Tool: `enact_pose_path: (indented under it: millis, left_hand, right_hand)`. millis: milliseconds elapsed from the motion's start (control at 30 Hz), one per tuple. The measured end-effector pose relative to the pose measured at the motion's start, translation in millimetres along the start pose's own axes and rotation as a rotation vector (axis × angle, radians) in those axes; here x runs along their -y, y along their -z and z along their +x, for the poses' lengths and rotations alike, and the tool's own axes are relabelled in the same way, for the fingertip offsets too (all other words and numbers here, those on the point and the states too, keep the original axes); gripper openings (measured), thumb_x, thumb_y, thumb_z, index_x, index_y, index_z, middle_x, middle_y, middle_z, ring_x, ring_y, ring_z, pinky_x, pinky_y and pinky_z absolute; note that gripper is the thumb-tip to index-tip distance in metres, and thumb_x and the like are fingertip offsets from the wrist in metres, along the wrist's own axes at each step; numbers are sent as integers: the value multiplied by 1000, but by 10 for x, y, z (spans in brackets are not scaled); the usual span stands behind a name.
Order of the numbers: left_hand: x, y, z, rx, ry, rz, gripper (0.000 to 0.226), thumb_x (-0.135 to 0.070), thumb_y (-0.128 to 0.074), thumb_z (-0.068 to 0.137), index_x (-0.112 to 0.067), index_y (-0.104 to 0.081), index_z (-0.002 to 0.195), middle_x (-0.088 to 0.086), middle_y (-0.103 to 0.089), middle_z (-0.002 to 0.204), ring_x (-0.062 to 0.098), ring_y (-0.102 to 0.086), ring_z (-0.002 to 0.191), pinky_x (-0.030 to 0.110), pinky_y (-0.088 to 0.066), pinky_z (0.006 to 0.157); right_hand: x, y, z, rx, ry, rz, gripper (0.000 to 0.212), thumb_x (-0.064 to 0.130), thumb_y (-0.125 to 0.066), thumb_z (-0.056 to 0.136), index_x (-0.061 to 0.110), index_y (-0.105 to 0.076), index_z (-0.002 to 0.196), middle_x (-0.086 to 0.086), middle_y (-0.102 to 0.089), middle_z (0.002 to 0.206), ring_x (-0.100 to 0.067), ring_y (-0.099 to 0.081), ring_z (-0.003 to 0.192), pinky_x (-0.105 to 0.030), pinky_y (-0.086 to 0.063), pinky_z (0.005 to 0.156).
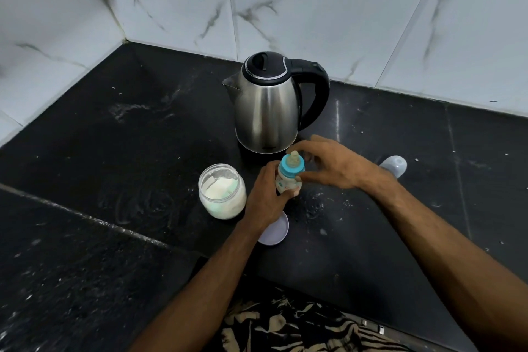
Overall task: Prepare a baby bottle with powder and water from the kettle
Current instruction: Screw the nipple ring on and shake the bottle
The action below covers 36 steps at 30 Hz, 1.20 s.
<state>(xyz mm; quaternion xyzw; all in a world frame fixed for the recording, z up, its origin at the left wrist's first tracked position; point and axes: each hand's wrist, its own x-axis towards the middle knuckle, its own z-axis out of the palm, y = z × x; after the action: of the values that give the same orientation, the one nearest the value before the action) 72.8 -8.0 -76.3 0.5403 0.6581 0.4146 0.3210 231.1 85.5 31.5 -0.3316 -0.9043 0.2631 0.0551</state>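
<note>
Both forearms come in from the bottom of the head view and meet in the middle of the tabletop [85, 237], right in front of the kettle [267, 106]. The left hand [264, 197] wraps its fingers around the lower body of the baby bottle [287, 180], holding it upright just above or on the dark surface (can't tell if the base is touching, the hand covers it). The right hand [331, 164] reaches in from the right with its fingers curled over the blue screw collar [291, 170], thumb on the near side, fingertips round the back, so it's gripping the cap ring with the pale teat [295, 158] poking up between them.

Stuff-wise: the kettle is brushed stainless steel, rounded and wider at the base, with a black plastic lid and a chunky black loop handle pointing right, spout to the left. The bottle is small, whitish and printed. Just left of it sits an open, squat clear jar [222, 191] with white powder inside. A pale round lid [275, 230] lies flat under the left wrist, and a translucent dome cap [395, 166] lies beyond the right wrist. The tabletop is black speckled stone dusted with white specks; marble-look white tiles [314, 8] behind
</note>
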Motion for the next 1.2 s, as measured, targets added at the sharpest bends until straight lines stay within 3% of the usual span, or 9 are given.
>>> enact_pose_path:
  millis: [133, 233, 300, 467, 567, 667, 833, 1033, 1200]
  left_hand:
    - [-3, 6, 3, 11, 3, 5, 65, -18, -78, 79, -24, -44, 135, -6, -51, 134, 9, -50, 123, 38, -46, 104]
    - [-16, 3, 2, 10, 8, 7, 64, -19, -79, 79, -27, -45, 132, -7, -51, 133, 8, -51, 122, 36, -47, 104]
    - [-24, 3, 3, 3, 7, 11, 64, -19, -79, 78, -27, -45, 132, -7, -51, 132, 9, -51, 122, 37, -47, 103]
    - [-44, 18, 9, 4, -2, 2, 63, -18, -80, 78, -24, -48, 131, -5, -53, 129, 10, -53, 119, 39, -48, 101]
    - [-76, 35, 6, 14, 3, 9, 62, -19, -81, 77, -25, -47, 130, -5, -53, 130, 9, -52, 119, 35, -47, 102]
    - [-87, 50, 3, 18, -2, 6, 62, -21, -81, 76, -28, -48, 127, -7, -54, 127, 8, -53, 117, 33, -48, 100]
    - [-97, 55, 19, 28, 3, 30, 62, -22, -81, 76, -27, -48, 128, -6, -55, 127, 7, -53, 116, 31, -47, 100]
    - [-127, 68, 16, 39, 12, 38, 62, -22, -81, 76, -27, -49, 128, -6, -56, 128, 10, -54, 118, 30, -47, 100]
    - [-127, 94, 40, 67, 39, 50, 62, -19, -82, 76, -22, -52, 131, -2, -56, 129, 13, -55, 119, 34, -47, 102]
  right_hand:
    - [53, -109, 9, -147, -105, -129, 51, 57, -77, 70, 24, -52, 101, 11, -53, 91, -10, -56, 81, -24, -46, 67]
    - [36, -115, -23, -95, -103, -94, 74, 65, -71, 68, 28, -46, 126, 5, -54, 107, -11, -58, 90, -28, -52, 77]
    - [37, -71, -27, -46, -32, -3, 71, 52, -72, 77, 28, -42, 137, 6, -51, 109, -5, -54, 90, -23, -48, 80]
    - [134, -207, 2, -206, -98, -52, 52, 54, -75, 74, 21, -51, 107, 9, -57, 97, -9, -56, 83, -31, -55, 73]
    - [112, -246, -4, -193, -91, -55, 65, 65, -70, 72, 23, -47, 115, 6, -61, 103, -11, -61, 87, -31, -56, 74]
    - [67, -151, -22, -45, -8, -20, 68, 50, -70, 81, 25, -40, 136, 2, -58, 119, -13, -60, 100, -32, -54, 87]
    - [98, -263, -5, -168, -78, -27, 50, 50, -74, 79, 23, -45, 110, 9, -60, 97, -9, -58, 81, -26, -49, 68]
    - [78, -151, -30, -84, 20, -71, 61, 53, -66, 84, 24, -42, 132, 9, -61, 112, -5, -56, 91, -26, -52, 79]
    - [82, -263, -17, -162, -83, -142, 49, 60, -66, 81, 25, -42, 106, 7, -62, 95, -9, -58, 77, -27, -49, 64]
